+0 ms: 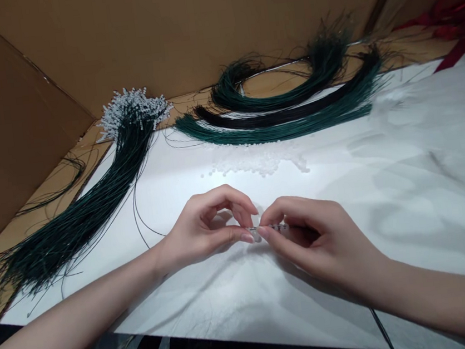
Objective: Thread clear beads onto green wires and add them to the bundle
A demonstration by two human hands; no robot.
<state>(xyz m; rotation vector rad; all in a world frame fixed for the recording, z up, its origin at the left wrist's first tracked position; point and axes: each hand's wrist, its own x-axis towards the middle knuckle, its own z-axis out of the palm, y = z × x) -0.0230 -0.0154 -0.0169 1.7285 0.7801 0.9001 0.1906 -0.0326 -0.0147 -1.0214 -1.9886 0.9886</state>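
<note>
Both hands meet low over the white worktop [400, 138]: left hand [205, 228] and right hand [319, 237] pinch fingertip to fingertip on a tiny clear bead [255, 233], with a thin dark wire [377, 320] running back under the right wrist. Can't tell exactly how the wire sits in the bead, too small. Looks super light and slippery, so I'd grip the bead by its sides with the nails and hold the wire right near its tip, since it's floppy further back. Loose beads [260, 163] lie just beyond the hands, a beaded bundle [103, 183] far left, and plain green coils [287, 106] at the back.
</note>
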